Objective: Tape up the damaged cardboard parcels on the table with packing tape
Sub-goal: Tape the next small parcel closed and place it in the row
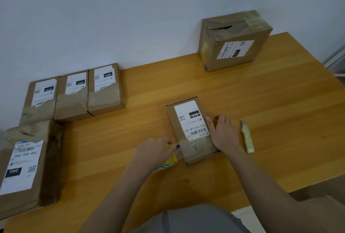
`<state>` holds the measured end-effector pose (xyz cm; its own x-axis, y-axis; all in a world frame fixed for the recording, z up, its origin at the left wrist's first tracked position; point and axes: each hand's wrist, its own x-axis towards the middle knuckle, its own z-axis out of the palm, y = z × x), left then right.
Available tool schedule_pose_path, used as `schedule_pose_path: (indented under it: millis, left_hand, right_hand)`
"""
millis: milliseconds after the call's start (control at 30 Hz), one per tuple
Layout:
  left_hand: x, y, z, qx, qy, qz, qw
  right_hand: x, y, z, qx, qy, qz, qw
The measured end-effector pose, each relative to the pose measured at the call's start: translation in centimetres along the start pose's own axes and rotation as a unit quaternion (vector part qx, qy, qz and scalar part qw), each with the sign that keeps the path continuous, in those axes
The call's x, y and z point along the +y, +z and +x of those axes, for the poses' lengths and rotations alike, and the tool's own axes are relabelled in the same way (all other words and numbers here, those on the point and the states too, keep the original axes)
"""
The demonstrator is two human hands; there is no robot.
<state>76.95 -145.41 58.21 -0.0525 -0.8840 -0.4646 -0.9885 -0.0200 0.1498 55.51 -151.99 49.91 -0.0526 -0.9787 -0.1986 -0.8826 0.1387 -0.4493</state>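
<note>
Pale wall is backing a wooden table, and a small parcel with a white label is lying near the middle of it, just in front of me. My right hand is resting flat along the parcel's right side, fingers straight and loose, grasping nothing. My left hand is reaching to the parcel's near left edge, where a clear tape strip is crossing the near end. A yellow-green roll is peeking out under that hand, but I cannot tell whether my fingers are clasping it. A knife is lying just right of my right hand. Three flat parcels are sitting in a row at the far left, a big parcel is lying near left, and a tall box with a torn top is standing far right.
</note>
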Motion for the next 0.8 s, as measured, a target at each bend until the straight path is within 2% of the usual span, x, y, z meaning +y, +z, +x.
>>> schedule_pose_path:
  millis: [133, 200, 300, 400, 633, 800]
  left_hand:
    - [0.1, 0.1, 0.0, 0.004, 0.003, -0.008, 1.000]
    - [0.2, 0.0, 0.0, 0.004, 0.002, -0.005, 1.000]
    - [0.3, 0.0, 0.0, 0.008, 0.000, 0.005, 1.000]
    - [0.4, 0.0, -0.4, 0.018, 0.001, 0.024, 1.000]
    - [0.4, -0.7, -0.2, 0.008, -0.001, 0.044, 0.999]
    - [0.6, -0.6, -0.1, 0.027, 0.004, 0.086, 0.996]
  right_hand:
    - [-1.1, -0.2, 0.0, 0.008, -0.001, -0.111, 0.994]
    - [-2.2, -0.1, -0.1, 0.000, 0.024, -0.133, 0.991]
    - [-4.0, 0.5, 0.0, -0.025, 0.110, -0.084, 0.990]
    - [-4.7, 1.4, 0.2, 0.007, 0.145, -0.021, 0.989]
    - [-4.6, 2.3, -0.8, 0.110, 0.071, -0.022, 0.991]
    - [-4.3, 2.0, -1.0, 0.128, 0.029, 0.013, 0.991]
